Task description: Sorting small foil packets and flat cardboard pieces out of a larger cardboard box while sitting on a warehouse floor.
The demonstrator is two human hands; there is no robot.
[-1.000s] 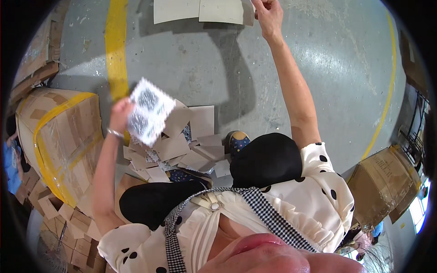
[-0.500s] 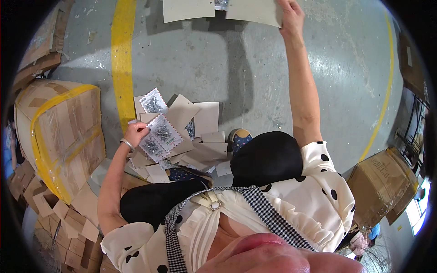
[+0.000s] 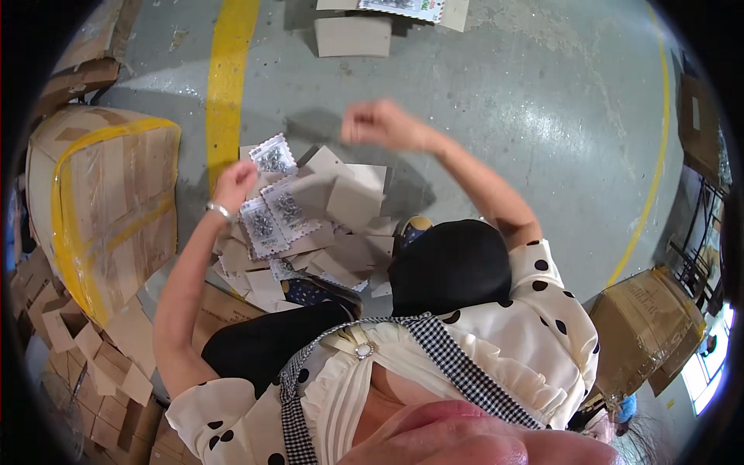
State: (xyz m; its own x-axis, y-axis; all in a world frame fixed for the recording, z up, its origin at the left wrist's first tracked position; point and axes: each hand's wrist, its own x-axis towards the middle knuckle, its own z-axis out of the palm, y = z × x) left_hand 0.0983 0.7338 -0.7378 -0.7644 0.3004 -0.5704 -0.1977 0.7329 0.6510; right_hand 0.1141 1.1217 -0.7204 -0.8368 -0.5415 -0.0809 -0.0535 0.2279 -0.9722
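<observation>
Head view, far left: we see small open brown cartons (image 3: 77,349) heaped in the lower corner, and above them a large cardboard carton (image 3: 116,217) bound with yellow tape. A broad yellow floor line (image 3: 231,77) runs down beside it on the grey floor (image 3: 542,116). Next is the left hand (image 3: 235,184), a silvery bracelet (image 3: 220,210) at its wrist. Its fingers are bunched together at the edge of the card pile; we cannot tell whether they grip a card.

Just beside it lie scalloped-edge printed cards (image 3: 263,229), each with a dark grey picture; the nearest carry small red and green lettering. Below, a cardboard flap (image 3: 225,314) bears dark print, partly covered by the knee. Plain greyish cards (image 3: 355,201) overlap the printed ones, the upper ones blurred, all heaped on the floor around a dark patterned shoe (image 3: 306,292). At the top edge, well apart from the pile, lie more plain cards (image 3: 353,37) and a printed card (image 3: 407,6) with red and green lettering.

The right hand (image 3: 384,124) is above the pile's right side, fingers curled in, too blurred for us to tell whether it holds anything. Far right, we find a brown carton (image 3: 643,325) with faint printed lines, and higher up a darker carton (image 3: 700,136) with a pale label.
</observation>
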